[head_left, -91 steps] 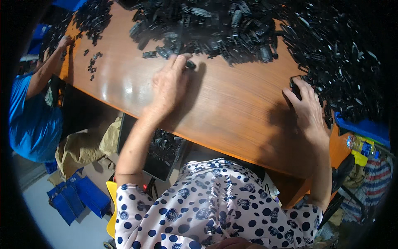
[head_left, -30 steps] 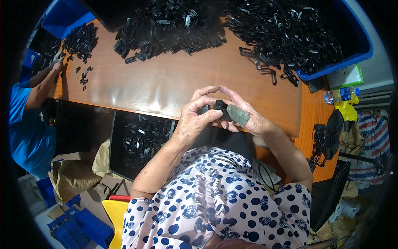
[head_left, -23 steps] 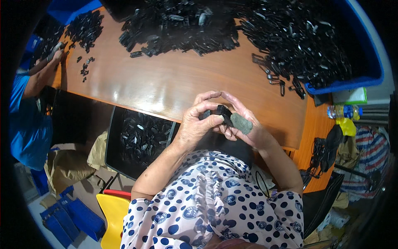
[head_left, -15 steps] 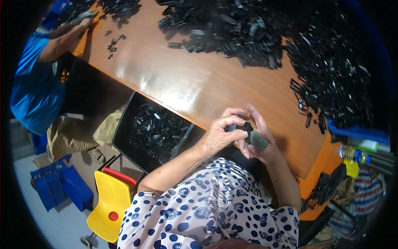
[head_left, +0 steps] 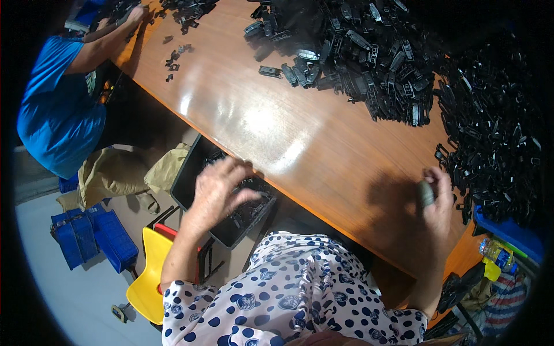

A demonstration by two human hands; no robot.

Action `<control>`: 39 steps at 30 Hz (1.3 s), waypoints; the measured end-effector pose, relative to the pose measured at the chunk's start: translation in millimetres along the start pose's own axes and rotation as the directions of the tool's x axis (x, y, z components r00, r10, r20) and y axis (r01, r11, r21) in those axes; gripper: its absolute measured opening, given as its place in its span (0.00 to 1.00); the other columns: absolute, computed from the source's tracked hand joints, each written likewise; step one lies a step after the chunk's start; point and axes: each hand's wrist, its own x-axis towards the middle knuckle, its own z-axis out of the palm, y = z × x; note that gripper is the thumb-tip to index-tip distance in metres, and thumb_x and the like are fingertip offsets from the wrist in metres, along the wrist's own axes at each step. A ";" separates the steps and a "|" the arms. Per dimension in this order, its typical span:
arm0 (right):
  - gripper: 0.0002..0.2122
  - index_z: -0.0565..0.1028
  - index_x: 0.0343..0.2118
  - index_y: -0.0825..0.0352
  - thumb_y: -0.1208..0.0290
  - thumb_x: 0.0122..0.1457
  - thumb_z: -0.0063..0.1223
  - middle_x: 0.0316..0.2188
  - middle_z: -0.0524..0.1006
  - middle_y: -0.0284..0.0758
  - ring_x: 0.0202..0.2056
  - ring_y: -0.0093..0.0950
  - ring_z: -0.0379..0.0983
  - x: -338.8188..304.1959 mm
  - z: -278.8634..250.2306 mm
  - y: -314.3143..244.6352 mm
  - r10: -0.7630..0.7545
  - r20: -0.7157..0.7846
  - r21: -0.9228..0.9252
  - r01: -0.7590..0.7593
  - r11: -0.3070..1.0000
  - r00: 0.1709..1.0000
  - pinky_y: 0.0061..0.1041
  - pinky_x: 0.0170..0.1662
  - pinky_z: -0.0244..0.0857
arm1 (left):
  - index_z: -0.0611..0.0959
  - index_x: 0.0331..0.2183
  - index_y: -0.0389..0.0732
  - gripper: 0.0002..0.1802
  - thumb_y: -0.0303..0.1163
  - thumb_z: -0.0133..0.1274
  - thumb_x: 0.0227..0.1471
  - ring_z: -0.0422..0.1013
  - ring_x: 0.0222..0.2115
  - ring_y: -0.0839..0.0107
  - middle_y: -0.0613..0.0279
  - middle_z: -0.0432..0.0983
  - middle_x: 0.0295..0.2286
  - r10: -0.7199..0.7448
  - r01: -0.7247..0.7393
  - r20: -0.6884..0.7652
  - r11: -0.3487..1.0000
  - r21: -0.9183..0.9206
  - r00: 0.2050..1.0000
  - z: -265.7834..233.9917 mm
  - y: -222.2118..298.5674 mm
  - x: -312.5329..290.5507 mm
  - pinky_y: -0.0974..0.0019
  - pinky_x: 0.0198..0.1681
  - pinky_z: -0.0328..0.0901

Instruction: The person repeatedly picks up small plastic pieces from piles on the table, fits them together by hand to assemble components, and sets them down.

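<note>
My left hand (head_left: 222, 187) is over the black bin (head_left: 231, 240) below the table's front edge. Its fingers are spread, slightly smeared by motion, and I see nothing held in them. Black plastic pieces (head_left: 249, 217) lie in the bin, partly hidden by the hand. My right hand (head_left: 438, 202) is above the table's right part, beside a heap of small black buckle-like parts (head_left: 485, 144). A grey-green cover (head_left: 426, 194) sits on its thumb. The fingers curl in close to the thumb; anything between them is too small or hidden to make out.
Longer black plastic housings (head_left: 369, 63) are heaped at the far side of the brown table (head_left: 323, 150). A person in a blue shirt (head_left: 60, 109) works at the far left. A yellow chair (head_left: 151, 277) and blue crates (head_left: 112, 239) stand left; a bottle (head_left: 497, 254) lies right.
My hands were together over the table edge, with a dark piece between them. They have parted: the left went left over the bin, the right moved toward the small-parts heap. The view shifted slightly.
</note>
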 end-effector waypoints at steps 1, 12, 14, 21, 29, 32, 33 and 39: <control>0.13 0.71 0.44 0.68 0.72 0.57 0.52 0.37 0.71 0.39 0.40 0.31 0.69 5.8 -11.8 10.4 0.010 -0.051 -0.163 -0.019 0.986 0.999 0.28 0.44 0.63 | 0.81 0.33 0.40 0.17 0.38 0.64 0.39 0.72 0.36 0.55 0.58 0.74 0.36 0.033 -0.031 -0.038 0.998 0.047 0.999 -4.8 -6.0 15.3 0.59 0.37 0.68; 0.12 0.73 0.39 0.68 0.72 0.52 0.57 0.33 0.72 0.39 0.37 0.40 0.68 41.5 -12.0 61.9 -0.189 -0.160 -0.469 0.094 0.878 0.969 0.36 0.40 0.64 | 0.78 0.44 0.39 0.14 0.26 0.53 0.53 0.73 0.38 0.62 0.55 0.73 0.38 0.081 -0.016 -0.321 0.980 0.200 0.943 23.3 -72.3 179.4 0.65 0.42 0.67; 0.09 0.73 0.36 0.68 0.73 0.52 0.55 0.33 0.71 0.39 0.36 0.40 0.67 40.1 -12.4 69.2 -0.181 -0.129 -0.504 0.092 0.859 0.975 0.36 0.40 0.64 | 0.79 0.39 0.41 0.10 0.28 0.52 0.51 0.71 0.41 0.53 0.53 0.74 0.36 0.093 -0.034 -0.277 0.977 0.212 0.956 17.0 -59.1 170.7 0.57 0.43 0.65; 0.05 0.71 0.36 0.68 0.76 0.57 0.52 0.31 0.72 0.36 0.33 0.35 0.69 27.3 -18.6 56.3 -0.487 -0.264 -0.404 0.363 0.839 0.832 0.32 0.36 0.65 | 0.77 0.42 0.42 0.19 0.17 0.54 0.45 0.75 0.37 0.57 0.55 0.74 0.39 0.206 -0.250 -0.227 0.950 -0.185 0.952 37.9 37.9 88.2 0.62 0.35 0.72; 0.15 0.64 0.50 0.62 0.78 0.60 0.46 0.34 0.72 0.31 0.30 0.15 0.68 -66.9 0.0 -33.0 -0.192 0.228 0.909 -0.138 0.394 0.954 0.13 0.31 0.61 | 0.79 0.39 0.36 0.15 0.21 0.61 0.46 0.70 0.36 0.80 0.65 0.75 0.35 0.143 -0.065 -0.016 0.346 -0.936 0.990 81.5 146.5 40.6 0.75 0.42 0.67; 0.18 0.63 0.50 0.63 0.83 0.57 0.46 0.35 0.72 0.30 0.33 0.15 0.68 -91.8 -4.5 -33.3 -0.298 0.215 0.928 -0.100 0.358 0.930 0.12 0.33 0.60 | 0.78 0.42 0.36 0.15 0.25 0.59 0.50 0.70 0.39 0.77 0.63 0.74 0.40 0.273 -0.240 -0.133 0.409 -0.880 0.953 90.8 164.6 31.2 0.74 0.42 0.66; 0.19 0.63 0.50 0.64 0.85 0.55 0.46 0.36 0.71 0.30 0.34 0.15 0.68 -97.4 -6.8 -31.0 -0.270 0.203 0.926 -0.095 0.364 0.941 0.12 0.34 0.60 | 0.77 0.43 0.37 0.15 0.25 0.57 0.51 0.70 0.40 0.76 0.62 0.73 0.41 0.297 -0.296 -0.190 0.368 -0.882 0.936 94.1 173.6 29.2 0.74 0.42 0.66; 0.14 0.66 0.46 0.65 0.80 0.58 0.51 0.33 0.72 0.29 0.34 0.15 0.68 -125.6 -15.4 -8.5 -0.227 0.070 0.939 0.013 0.344 0.971 0.13 0.34 0.61 | 0.73 0.46 0.36 0.19 0.18 0.51 0.51 0.73 0.35 0.63 0.52 0.72 0.35 0.474 -0.516 -0.265 0.541 -0.664 0.839 98.5 201.8 17.4 0.66 0.37 0.68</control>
